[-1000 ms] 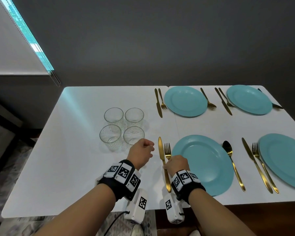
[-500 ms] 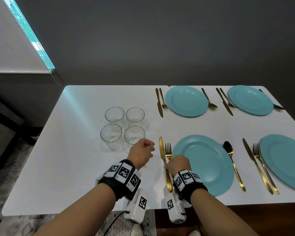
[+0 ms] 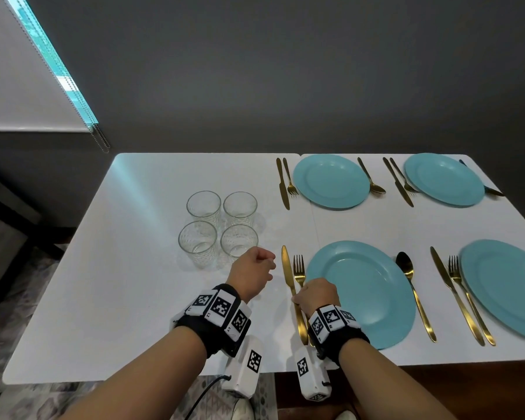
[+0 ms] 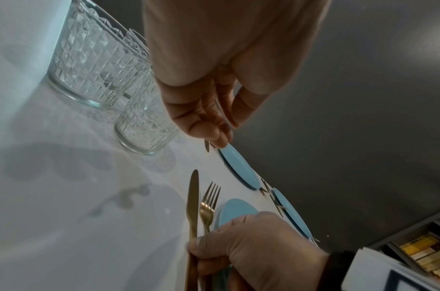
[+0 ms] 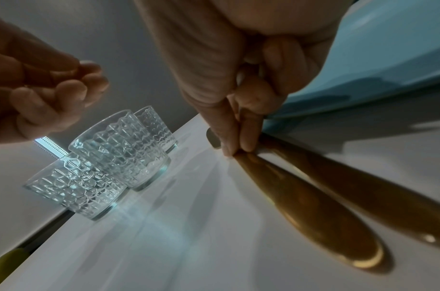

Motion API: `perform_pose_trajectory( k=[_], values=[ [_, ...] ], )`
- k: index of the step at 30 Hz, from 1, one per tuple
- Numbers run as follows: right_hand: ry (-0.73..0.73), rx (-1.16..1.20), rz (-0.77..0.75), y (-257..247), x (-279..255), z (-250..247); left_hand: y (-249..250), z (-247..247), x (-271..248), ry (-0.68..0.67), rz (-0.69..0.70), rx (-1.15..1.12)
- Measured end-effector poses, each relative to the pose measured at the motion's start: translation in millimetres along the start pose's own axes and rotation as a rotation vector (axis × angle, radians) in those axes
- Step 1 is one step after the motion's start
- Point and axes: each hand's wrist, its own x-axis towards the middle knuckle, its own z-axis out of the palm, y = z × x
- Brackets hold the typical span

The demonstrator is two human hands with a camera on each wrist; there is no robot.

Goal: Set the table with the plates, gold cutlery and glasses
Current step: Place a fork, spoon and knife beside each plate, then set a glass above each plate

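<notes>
Straightening the last knife, glasses up next

Four glasses (image 3: 198,242) sit bunched on the table (image 3: 119,268). The left hand (image 3: 250,272) hovers near them, fingers curled, empty. The right hand (image 3: 315,295) pinches the knife (image 3: 287,268) handle beside the fork (image 3: 298,268) and near plate (image 3: 364,292). Next, probably let go and hand out glasses.

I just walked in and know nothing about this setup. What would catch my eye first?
Four turquoise plates flanked by gold cutlery fill the right half of the white table. At the nearest setting, the right hand pinches a gold knife and fork together by their handles. Just left, four patterned glasses stand clustered beside the curled, empty left hand.
</notes>
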Motion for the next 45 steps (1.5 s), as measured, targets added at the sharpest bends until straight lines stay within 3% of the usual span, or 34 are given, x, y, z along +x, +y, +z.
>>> perform_pose_trajectory(
  k=[14,16,20,24,26,28,34,45],
  values=[
    [-0.007,0.043,-0.001,-8,-7,-11,1,-4,-1,0.011,0.012,-0.004],
    [0.012,0.102,-0.035,-13,-9,-17,2,-7,-3,0.113,0.074,-0.035],
    [0.071,0.297,-0.188,-34,-16,-29,7,-28,-3,0.553,0.249,-0.093],
    [-0.050,0.383,-0.328,-64,-21,-26,-10,-64,12,0.780,0.167,-0.097],
    [-0.095,0.403,-0.346,-75,-21,-19,-25,-80,21,0.765,0.036,-0.109],
    [-0.105,0.405,-0.340,-84,-20,-10,-40,-91,30,0.664,-0.054,-0.114],
    [-0.077,0.501,-0.305,-103,-4,12,-65,-102,49,0.346,-0.021,-0.049],
    [0.013,0.474,-0.385,-108,16,25,-74,-105,70,0.376,0.035,0.095]
  ],
)
